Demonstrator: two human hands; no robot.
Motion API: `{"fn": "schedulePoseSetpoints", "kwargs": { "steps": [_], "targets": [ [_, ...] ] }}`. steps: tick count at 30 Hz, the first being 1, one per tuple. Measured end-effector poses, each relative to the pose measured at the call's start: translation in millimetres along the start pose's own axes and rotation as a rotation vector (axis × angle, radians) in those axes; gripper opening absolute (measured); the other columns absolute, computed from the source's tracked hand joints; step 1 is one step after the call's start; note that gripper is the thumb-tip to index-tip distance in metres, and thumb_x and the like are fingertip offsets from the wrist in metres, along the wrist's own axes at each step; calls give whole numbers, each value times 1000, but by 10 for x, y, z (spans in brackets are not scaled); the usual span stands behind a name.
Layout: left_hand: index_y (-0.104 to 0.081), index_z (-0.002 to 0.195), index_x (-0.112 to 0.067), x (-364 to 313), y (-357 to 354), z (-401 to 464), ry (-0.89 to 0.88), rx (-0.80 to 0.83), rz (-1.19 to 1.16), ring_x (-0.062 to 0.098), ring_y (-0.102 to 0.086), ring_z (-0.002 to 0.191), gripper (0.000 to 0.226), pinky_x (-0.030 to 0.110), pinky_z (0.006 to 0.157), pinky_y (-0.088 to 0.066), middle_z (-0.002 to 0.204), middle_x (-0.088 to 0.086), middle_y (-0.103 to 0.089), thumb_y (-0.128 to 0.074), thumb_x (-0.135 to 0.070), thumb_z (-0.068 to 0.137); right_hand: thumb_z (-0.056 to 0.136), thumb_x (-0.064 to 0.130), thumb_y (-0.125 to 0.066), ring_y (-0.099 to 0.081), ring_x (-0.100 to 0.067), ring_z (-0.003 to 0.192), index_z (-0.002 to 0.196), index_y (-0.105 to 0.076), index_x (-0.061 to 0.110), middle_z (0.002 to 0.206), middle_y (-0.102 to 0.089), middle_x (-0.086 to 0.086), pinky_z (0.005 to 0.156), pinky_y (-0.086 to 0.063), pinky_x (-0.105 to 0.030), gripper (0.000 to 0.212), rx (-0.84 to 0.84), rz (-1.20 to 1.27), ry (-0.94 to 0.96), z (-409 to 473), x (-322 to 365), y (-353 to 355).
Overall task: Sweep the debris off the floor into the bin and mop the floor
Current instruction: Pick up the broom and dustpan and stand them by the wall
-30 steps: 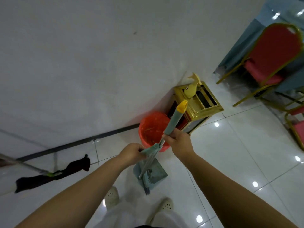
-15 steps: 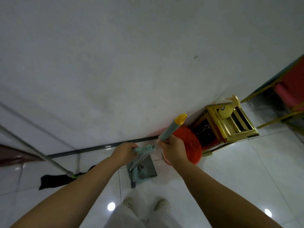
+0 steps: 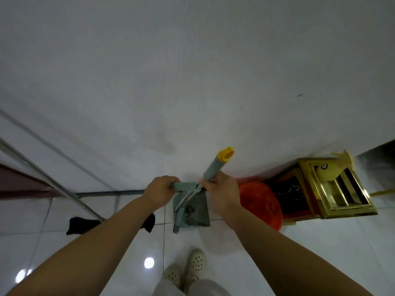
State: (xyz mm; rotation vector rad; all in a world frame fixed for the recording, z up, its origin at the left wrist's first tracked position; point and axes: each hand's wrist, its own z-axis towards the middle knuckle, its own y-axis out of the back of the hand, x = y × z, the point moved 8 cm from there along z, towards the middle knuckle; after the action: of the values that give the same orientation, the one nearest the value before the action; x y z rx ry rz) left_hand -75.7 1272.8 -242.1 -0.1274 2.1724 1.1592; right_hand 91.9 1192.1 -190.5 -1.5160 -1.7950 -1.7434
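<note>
My right hand (image 3: 221,188) grips the teal broom handle (image 3: 215,166) just below its yellow cap. My left hand (image 3: 160,188) grips the teal dustpan handle (image 3: 181,186). Both metal poles run down to the teal dustpan (image 3: 197,212), which stands on the white tile floor against the wall, with the broom head at its left edge. Dark debris lies in the pan. The red bin (image 3: 261,204) stands just right of the dustpan. A mop leans on the wall at left, its metal pole (image 3: 49,178) ending in a black mop head (image 3: 82,225) on the floor.
A gold and red cabinet (image 3: 327,193) with a yellow toy (image 3: 333,168) on top stands right of the bin. The white wall (image 3: 192,82) fills the upper view. My feet in white clogs (image 3: 188,268) stand on the tiles (image 3: 320,253) just behind the dustpan.
The view has swung left, so the bin and cabinet sit further right and the chairs are out of sight. The broom and dustpan have moved from in front of the bin to its left.
</note>
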Motion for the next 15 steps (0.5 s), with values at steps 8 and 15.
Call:
{"fn": "schedulePoseSetpoints", "kwargs": {
  "steps": [8,15],
  "targets": [
    [-71,107,-12,80,100,100,8,-102,31,21,-64,90,36,24,78,-48,100,10,-71,-50,7,84,84,36,-66,-60,2,73,87,-64,31,76,-62,20,61,-43,-13,6,111,13,68,203,70,-174],
    [-67,119,-14,187,180,-53,25,-196,113,28,-60,105,42,36,89,-48,112,11,-69,-50,4,85,91,23,-59,-58,-5,75,113,-66,21,95,-67,3,58,-37,-6,23,175,-24,116,137,191,-263]
  ]
}}
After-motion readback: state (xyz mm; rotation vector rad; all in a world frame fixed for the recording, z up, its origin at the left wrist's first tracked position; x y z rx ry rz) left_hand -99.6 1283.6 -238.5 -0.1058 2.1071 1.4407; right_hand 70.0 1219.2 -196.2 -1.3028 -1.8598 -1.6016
